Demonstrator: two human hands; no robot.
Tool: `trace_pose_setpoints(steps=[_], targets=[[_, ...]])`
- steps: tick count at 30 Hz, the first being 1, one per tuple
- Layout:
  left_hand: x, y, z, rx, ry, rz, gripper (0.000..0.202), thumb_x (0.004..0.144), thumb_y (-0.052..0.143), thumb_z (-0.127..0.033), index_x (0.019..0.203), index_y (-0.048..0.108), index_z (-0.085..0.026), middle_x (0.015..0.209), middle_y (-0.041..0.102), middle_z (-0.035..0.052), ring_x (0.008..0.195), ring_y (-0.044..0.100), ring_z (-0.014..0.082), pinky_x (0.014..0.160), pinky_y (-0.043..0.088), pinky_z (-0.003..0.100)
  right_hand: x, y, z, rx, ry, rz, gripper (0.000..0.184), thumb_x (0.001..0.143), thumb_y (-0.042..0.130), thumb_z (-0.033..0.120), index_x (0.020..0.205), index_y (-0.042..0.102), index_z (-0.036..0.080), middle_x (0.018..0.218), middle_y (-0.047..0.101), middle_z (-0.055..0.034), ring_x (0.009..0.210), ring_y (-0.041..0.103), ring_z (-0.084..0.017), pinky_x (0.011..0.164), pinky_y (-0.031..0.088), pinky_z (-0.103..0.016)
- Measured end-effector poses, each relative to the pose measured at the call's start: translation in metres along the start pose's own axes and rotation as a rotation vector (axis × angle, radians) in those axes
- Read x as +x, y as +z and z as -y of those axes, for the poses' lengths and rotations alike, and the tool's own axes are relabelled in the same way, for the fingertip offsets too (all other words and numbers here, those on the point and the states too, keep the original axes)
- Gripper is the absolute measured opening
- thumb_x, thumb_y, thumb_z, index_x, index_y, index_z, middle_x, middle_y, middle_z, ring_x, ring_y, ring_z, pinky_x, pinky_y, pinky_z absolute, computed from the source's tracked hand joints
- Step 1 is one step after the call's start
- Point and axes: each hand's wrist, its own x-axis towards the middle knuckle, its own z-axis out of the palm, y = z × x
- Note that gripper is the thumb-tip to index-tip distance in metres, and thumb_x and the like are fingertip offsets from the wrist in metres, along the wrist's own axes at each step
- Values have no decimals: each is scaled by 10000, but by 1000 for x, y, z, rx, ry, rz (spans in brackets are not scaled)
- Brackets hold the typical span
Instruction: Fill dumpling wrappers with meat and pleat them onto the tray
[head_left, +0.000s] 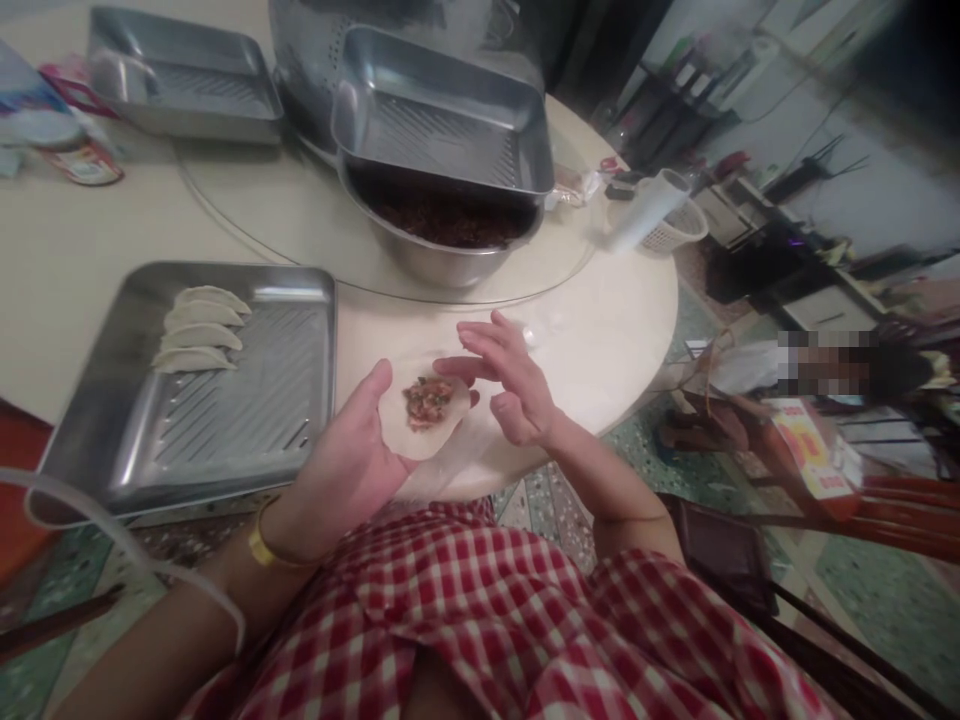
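Note:
A round dumpling wrapper [397,428] lies flat across my left hand [349,455], with a mound of chopped filling [429,402] at its middle. The left thumb stands up beside the wrapper while the fingers support it from below, mostly hidden. My right hand [514,385] is close to the wrapper's right edge, fingers apart and holding nothing; whether a fingertip touches the wrapper I cannot tell. To the left, several folded dumplings [201,338] sit in a row in a metal tray [285,445].
Behind my hands, a steel bowl [450,265] of dark filling carries a second metal tray [442,130] on its rim. Another tray [202,125] stands back left near a jar [86,160]. A white basket [679,228] is at the table's right edge. A person [742,368] is farther right.

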Motion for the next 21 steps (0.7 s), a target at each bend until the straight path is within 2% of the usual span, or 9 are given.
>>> trace_pose_setpoints(steps=[4,7,10,14,18,21], targets=[[-1,7,-5,-4,42,-76,468,1029,340,-385,1301,601,-109,1059,754,120,1054,714,242,980,567,396,-4,-4,-6,-49,-55,-36,575,1007,218,487,1558,214,324,1095,768,39,1343,519,-206,1253,190,-493],[0,9,-7,-11,52,-78,479,1026,339,-391,1246,632,-83,1072,749,141,1082,701,260,983,565,397,-9,-8,-6,-82,-15,-49,586,1000,186,496,1558,222,322,1047,776,31,1312,549,-216,1251,206,-504],[2,5,-7,-29,70,-36,445,1021,368,-376,1219,644,-90,1080,749,127,1131,680,251,1017,545,384,-11,-8,-4,-119,28,0,631,978,149,570,1536,298,314,1088,764,16,1322,544,-222,1262,198,-506],[4,-2,-8,-20,143,28,380,1014,403,-340,1222,651,-138,1112,747,85,1171,660,220,1053,518,354,-15,-4,-4,-150,-55,-10,583,980,220,564,1496,375,340,1165,740,38,1340,528,-192,1285,164,-460],[4,-1,-12,-3,169,0,469,1029,332,-400,1216,657,-119,1104,746,114,1187,652,247,1043,525,384,-21,1,-5,-143,-53,6,564,966,229,594,1407,498,368,1099,752,42,1332,539,-202,1281,183,-483],[4,3,-14,-16,188,3,511,1032,300,-421,1240,647,-110,1104,745,124,1206,642,257,1040,526,386,-26,11,-2,-153,-71,23,551,948,279,626,1350,557,372,1156,735,38,1355,517,-206,1275,208,-484]])
